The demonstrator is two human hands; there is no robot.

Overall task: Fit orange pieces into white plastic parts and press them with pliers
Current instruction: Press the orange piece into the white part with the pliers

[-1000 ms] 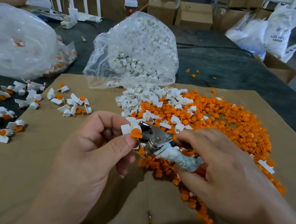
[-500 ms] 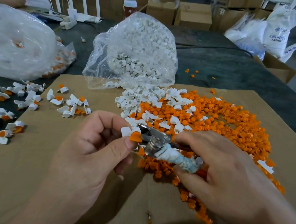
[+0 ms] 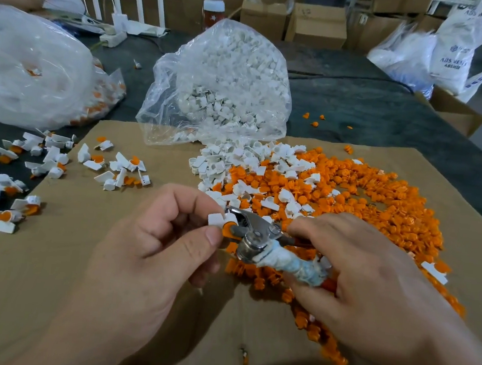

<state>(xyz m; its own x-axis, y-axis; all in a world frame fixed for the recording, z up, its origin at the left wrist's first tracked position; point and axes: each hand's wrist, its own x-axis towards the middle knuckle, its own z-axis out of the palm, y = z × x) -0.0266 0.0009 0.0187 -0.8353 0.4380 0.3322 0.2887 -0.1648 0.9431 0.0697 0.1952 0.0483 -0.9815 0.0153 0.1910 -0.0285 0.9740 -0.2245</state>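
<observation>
One cardboard sheet covers a dark table. Two clear bags lie on it: bag of white parts at 12 o'clock, second bag at 10. One orange heap, uncountable, spreads at 2 o'clock. At centre, the left hand pinches one white part carrying one orange piece. The right hand grips one pliers, jaws set on that pair.

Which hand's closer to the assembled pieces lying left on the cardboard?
Left. The left hand, pinching a white part, sits just right of the assembled pieces; the right hand, gripping the pliers, is farther right, over the orange pile.
</observation>
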